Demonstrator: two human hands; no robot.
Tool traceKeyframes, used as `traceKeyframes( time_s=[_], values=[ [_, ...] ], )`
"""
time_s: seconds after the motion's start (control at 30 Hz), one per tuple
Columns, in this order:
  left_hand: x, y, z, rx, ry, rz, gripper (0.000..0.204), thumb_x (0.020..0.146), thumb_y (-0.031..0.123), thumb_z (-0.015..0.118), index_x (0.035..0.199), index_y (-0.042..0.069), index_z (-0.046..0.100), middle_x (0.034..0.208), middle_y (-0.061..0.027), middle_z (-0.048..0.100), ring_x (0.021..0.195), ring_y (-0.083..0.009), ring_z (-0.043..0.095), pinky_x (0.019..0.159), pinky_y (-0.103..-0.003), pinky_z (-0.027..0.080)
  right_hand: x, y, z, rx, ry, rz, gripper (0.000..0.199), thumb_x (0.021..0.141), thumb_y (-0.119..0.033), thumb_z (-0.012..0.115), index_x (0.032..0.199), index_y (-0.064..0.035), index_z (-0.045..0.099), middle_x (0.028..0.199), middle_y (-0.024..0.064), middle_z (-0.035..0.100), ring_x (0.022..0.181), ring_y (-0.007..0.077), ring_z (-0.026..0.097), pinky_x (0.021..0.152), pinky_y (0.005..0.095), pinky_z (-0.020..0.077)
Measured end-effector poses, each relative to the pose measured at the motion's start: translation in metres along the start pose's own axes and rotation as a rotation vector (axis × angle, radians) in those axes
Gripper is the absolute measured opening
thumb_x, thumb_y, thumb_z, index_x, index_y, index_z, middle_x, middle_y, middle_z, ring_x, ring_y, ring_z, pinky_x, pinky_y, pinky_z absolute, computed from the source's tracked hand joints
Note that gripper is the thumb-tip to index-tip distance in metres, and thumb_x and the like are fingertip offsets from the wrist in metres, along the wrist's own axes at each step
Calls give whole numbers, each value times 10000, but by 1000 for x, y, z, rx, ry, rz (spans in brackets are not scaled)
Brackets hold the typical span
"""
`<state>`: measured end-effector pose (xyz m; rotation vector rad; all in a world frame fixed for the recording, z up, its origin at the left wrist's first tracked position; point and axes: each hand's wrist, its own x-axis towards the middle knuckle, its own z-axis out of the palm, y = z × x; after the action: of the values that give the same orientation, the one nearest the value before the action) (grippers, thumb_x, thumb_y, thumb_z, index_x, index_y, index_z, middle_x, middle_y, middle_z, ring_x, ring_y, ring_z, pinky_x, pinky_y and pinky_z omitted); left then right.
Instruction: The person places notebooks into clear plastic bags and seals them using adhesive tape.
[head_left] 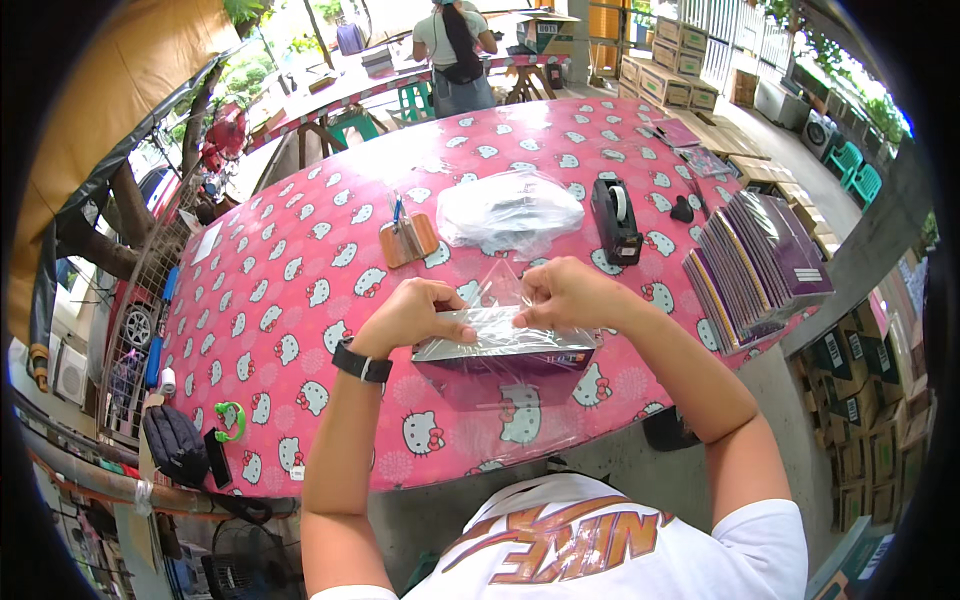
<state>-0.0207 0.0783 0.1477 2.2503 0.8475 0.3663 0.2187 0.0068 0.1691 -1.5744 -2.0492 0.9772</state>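
A dark purple box (pixel 510 356) lies in front of me near the table's front edge, with shiny clear plastic film (pixel 497 290) around it. The film rises to a pointed flap behind the box, and a loose sheet of it spreads toward me. My left hand (pixel 420 312), with a black watch on the wrist, is closed at the box's left end, thumb flat on its top. At the far right edge of the box, my right hand (pixel 570 292) has its fingers curled in, pinching the film by the flap. Its fingertips are partly hidden.
Beyond the hands lie a bundle of clear plastic bags (pixel 510 212), a black tape dispenser (pixel 616 222) and a wooden pen holder (pixel 408 240). Purple spiral notebooks (pixel 765 265) stand stacked at right. A black pouch (pixel 176 445) sits at left. A person (pixel 455 55) stands at a far table.
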Motion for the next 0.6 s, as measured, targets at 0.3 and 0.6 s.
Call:
traceKeyframes(
  time_s=[0.3,0.6],
  values=[
    [10,-11,18,-210,151,-121,199,756,182,734,754,-10,683,651,4,568,568,-65,486,514,-241,378,50,44,-12,517,-198,167,337,740,-325,758,831,-11,677,677,13,611,602,116,553,520,264,418],
    [10,-6,23,-75,255,-67,193,777,181,710,809,-8,696,658,-26,586,585,-66,503,540,-255,412,31,43,1,235,-15,-46,246,716,-231,779,775,-11,686,662,-1,626,617,57,530,585,236,408]
  ],
)
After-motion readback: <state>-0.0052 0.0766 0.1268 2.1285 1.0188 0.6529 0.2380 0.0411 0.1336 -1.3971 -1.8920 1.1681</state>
